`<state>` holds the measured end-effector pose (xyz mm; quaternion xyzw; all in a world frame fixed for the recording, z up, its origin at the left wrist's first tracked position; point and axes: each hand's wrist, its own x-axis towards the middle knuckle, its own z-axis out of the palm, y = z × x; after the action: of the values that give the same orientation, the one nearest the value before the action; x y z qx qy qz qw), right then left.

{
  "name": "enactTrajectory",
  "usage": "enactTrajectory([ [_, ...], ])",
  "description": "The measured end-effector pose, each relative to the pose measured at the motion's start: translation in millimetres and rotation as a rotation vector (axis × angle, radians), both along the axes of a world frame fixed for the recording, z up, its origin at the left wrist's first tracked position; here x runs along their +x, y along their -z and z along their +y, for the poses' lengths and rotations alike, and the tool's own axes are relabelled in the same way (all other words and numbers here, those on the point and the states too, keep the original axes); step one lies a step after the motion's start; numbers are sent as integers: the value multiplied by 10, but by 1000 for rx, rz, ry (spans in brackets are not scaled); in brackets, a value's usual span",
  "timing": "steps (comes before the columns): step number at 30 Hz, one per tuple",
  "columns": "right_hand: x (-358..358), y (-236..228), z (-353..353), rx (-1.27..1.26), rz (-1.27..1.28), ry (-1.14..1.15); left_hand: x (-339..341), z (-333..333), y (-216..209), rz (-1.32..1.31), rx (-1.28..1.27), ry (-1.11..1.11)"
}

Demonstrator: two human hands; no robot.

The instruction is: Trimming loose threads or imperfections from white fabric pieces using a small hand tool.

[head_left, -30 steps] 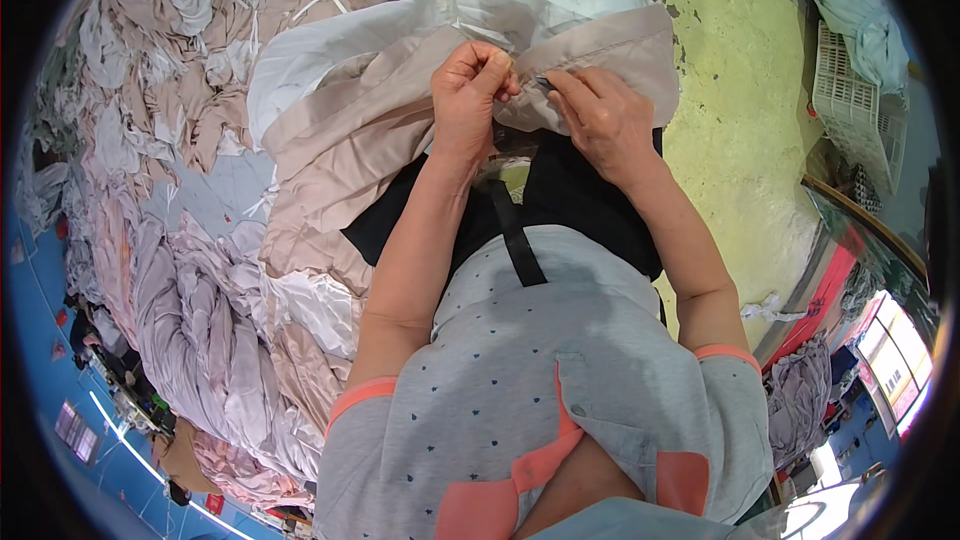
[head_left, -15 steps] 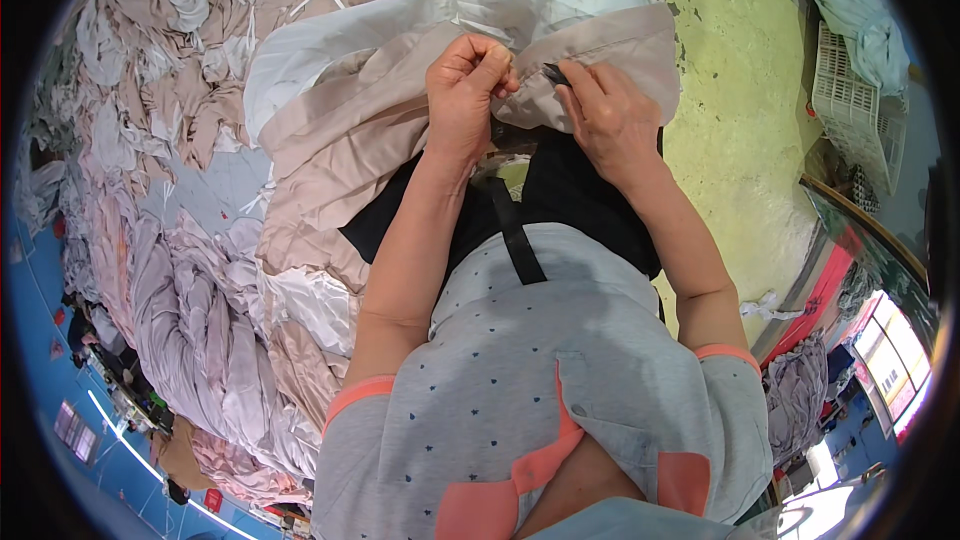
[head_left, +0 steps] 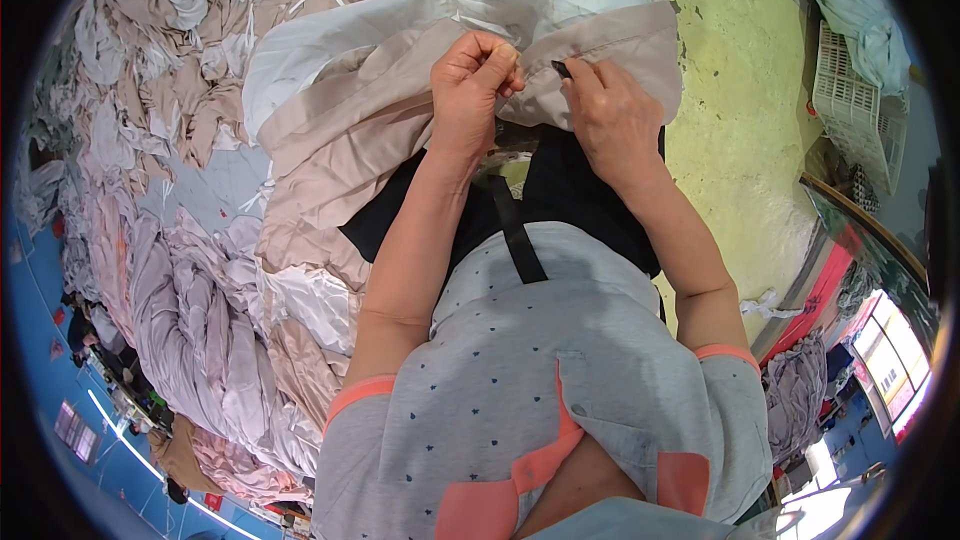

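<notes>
Beige cloth with a white layer along its far side lies gathered over my lap, and a stitched seam runs along its right part. My left hand is over the cloth's middle, thumb and fingers pinched together; what they hold is hidden. Just to the right, my right hand is closed round a small black tool. Only the tool's dark tip shows past the fingers, pointing toward my left hand. The two hands are a short way apart, both above the cloth.
Heaps of beige and white cloth cover the floor at far left, with greyish-lilac cloth piled nearer. At right is a worn yellow-green floor. A white plastic crate with pale cloth over it stands at far right.
My right hand has shifted slightly right, its fingers closing further over the black tool, so less of it shows. My left hand has risen a little, still pinched. The cloth has barely moved.
</notes>
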<state>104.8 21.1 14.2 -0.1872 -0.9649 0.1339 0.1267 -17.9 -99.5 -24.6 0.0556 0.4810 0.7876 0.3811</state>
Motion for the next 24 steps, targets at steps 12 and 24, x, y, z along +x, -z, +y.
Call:
enactTrajectory([
  [12, 49, 14, 100, -238, 179, 36, -73, -258, -182, -30, -8, 114],
  [24, 94, 22, 326, -301, 265, 84, 221, -72, 828, 807, -1273, 1064],
])
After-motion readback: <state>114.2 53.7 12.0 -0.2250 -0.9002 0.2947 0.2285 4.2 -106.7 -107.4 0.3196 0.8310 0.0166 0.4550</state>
